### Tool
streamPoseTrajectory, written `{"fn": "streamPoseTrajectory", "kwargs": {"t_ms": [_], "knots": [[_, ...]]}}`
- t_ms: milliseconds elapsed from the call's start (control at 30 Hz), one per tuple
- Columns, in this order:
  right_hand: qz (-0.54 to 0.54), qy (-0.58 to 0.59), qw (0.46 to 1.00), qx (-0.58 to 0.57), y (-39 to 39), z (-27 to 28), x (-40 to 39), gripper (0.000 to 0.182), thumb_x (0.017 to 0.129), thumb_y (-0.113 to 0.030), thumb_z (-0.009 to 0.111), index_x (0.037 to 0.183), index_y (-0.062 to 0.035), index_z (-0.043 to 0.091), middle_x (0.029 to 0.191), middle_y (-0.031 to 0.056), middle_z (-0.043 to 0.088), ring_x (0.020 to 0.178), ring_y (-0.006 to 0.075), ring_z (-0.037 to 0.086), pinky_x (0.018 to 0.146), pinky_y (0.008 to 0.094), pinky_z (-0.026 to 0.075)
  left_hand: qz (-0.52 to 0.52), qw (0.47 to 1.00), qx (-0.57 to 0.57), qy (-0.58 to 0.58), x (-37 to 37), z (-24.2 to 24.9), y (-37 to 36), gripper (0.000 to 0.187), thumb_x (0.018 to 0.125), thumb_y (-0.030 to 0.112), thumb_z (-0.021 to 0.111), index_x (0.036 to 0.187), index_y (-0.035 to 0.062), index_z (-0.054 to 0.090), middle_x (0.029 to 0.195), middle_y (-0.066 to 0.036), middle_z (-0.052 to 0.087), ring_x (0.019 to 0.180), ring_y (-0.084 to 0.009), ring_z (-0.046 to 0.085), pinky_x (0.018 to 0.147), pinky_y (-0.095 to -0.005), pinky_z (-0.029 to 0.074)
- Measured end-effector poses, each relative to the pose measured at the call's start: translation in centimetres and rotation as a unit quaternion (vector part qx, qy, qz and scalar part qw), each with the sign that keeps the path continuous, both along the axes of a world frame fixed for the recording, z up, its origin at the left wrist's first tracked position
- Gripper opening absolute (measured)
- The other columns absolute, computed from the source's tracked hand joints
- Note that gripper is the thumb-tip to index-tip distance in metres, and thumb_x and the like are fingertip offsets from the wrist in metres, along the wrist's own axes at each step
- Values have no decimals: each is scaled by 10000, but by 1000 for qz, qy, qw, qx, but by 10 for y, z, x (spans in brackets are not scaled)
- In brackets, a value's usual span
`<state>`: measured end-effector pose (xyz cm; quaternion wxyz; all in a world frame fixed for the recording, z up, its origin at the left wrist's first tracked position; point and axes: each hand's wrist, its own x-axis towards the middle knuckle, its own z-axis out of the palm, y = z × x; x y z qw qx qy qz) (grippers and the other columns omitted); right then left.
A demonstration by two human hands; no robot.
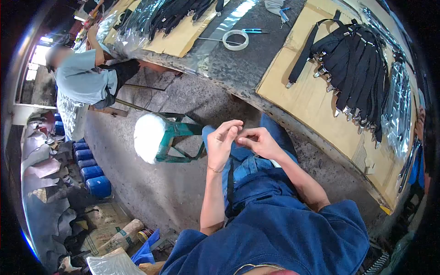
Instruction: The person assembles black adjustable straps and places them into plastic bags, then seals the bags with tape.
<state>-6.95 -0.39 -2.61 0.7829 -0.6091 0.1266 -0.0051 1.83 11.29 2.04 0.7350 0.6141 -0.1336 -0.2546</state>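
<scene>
My left hand (223, 143) is raised over my lap, its fingers bent and pressed toward the thumb. Close beside it, my right hand (262, 143) has thumb and fingers pinched together. The fingertips of both hands nearly meet; whatever they hold, if anything, is too small or hidden to name. In front of me on the table, to the right, a pile of black suspenders (350, 68) with metal clips lies on a cardboard sheet (293, 80). Neither hand touches the table.
A green stool (176, 133) with a white cover stands left of my hands. On the table are a tape roll (235, 40), a blue-handled tool (255, 30), more black straps (176, 16) and clear plastic bags (398, 110). A co-worker (85, 73) sits far left, near blue drums (98, 187).
</scene>
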Motion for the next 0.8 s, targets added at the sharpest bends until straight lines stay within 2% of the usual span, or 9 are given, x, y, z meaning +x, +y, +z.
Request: {"fn": "streamPoseTrajectory", "kwargs": {"t_ms": [67, 200, 267, 500, 600, 667, 700, 767, 800], "knots": [[-6, 0, 1000, -2, 1, -4, 2, 170, 875, -115, 619, 925, 43, 655, 843, 62, 680, 797, 96, 599, 742, 262, 486, -44, 993, 75, -86, 3, -3, 6, 63, 833, -6, 638, 830, -44, 688, 848, -83, 667, 766, -113, 602, 693, -218, 478], [8, -16, 999, -37, 2, -8, 3, 159, 871, -104, 617, 912, 45, 655, 833, 72, 684, 778, 99, 604, 722, 266, 489, -16, 995, 80, -63, 4, -19, 10, 63, 793, -35, 666, 848, -52, 693, 833, -94, 672, 747, -122, 595, 683, -225, 471], [1, -19, 999, -46, 2, -9, 3, 154, 869, -100, 617, 912, 43, 657, 826, 75, 685, 772, 100, 604, 715, 269, 491, 37, 995, 76, -50, 2, -23, 9, 59, 774, -47, 681, 831, -55, 693, 800, -91, 668, 718, -117, 592, 670, -226, 472], [1, -17, 999, -28, 0, -12, 2, 149, 863, -91, 622, 911, 45, 659, 812, 74, 682, 767, 98, 605, 716, 261, 497, 46, 990, 112, -69, 3, -28, 12, 89, 759, -16, 718, 833, -51, 683, 781, -85, 661, 716, -111, 593, 654, -220, 464], [-10, -10, 1000, 7, -3, -14, 0, 146, 868, -95, 621, 900, 42, 660, 811, 64, 678, 767, 95, 605, 717, 254, 499, 74, 988, 108, -88, 6, -34, 15, 98, 804, 32, 693, 865, -41, 669, 811, -83, 655, 739, -108, 580, 666, -225, 454], [-16, -5, 999, 29, -10, -9, -1, 122, 882, -76, 608, 894, 36, 654, 850, 52, 666, 799, 100, 614, 763, 255, 505, 66, 997, -38, -15, 0, -9, 2, 107, 856, 71, 645, 888, -31, 657, 844, -80, 647, 749, -106, 557, 684, -232, 443], [-14, -5, 999, 29, -12, -9, -2, 122, 882, -76, 608, 894, 36, 654, 850, 52, 666, 799, 100, 614, 763, 255, 505, 68, 997, -38, -15, 1, -9, 5, 107, 856, 71, 645, 888, -31, 657, 844, -80, 647, 749, -106, 557, 684, -232, 443], [-40, -21, 998, 31, -14, -9, -3, 125, 886, -77, 604, 905, 37, 654, 854, 50, 661, 811, 102, 615, 772, 262, 509, -8, 994, 45, -98, 4, -12, 13, 137, 891, 86, 598, 865, -34, 660, 862, -80, 646, 765, -112, 553, 705, -240, 444], [-61, -28, 998, 16, -12, -6, -2, 134, 879, -94, 618, 876, 31, 666, 765, 25, 648, 722, 65, 561, 659, 234, 466, 3, 995, 54, -81, 4, -12, 13, 84, 858, 33, 626, 839, -42, 659, 850, -73, 646, 769, -111, 566, 702, -234, 452]]}}
